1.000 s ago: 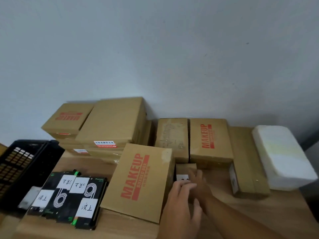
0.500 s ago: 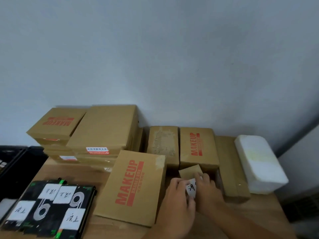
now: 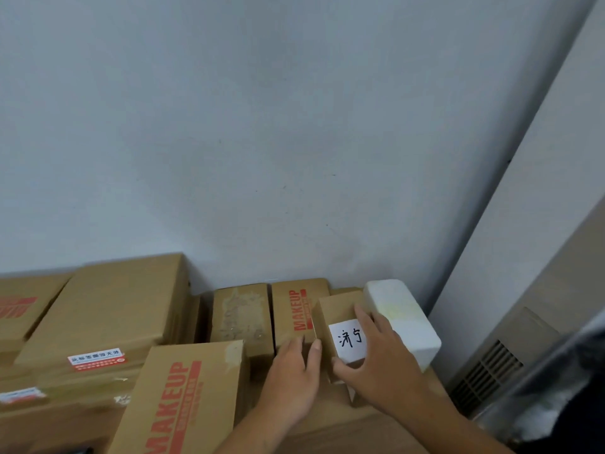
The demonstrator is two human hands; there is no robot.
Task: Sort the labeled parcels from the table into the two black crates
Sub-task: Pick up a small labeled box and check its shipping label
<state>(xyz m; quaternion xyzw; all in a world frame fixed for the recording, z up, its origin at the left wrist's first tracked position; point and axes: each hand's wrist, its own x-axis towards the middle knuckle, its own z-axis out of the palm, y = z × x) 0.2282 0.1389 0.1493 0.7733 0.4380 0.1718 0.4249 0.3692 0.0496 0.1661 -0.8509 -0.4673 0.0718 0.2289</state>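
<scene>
A small brown cardboard parcel with a white handwritten label is lifted at the right of the table, label facing me. My right hand grips its right side, thumb under the label and fingers over the top edge. My left hand touches the parcel's left edge with straight fingers. Larger brown boxes marked MAKEUP lie near: one flat box at the front, one behind the small parcel. No black crate is in view.
More cardboard boxes are stacked at the left against the wall. A plain taped box stands in the middle row. A white foam block lies at the right, behind my right hand. A vent panel sits by the table's right edge.
The small parcel has been lifted and turned so its label faces me. The view has swung right and up; the black crate and the black labeled parcels have left the frame.
</scene>
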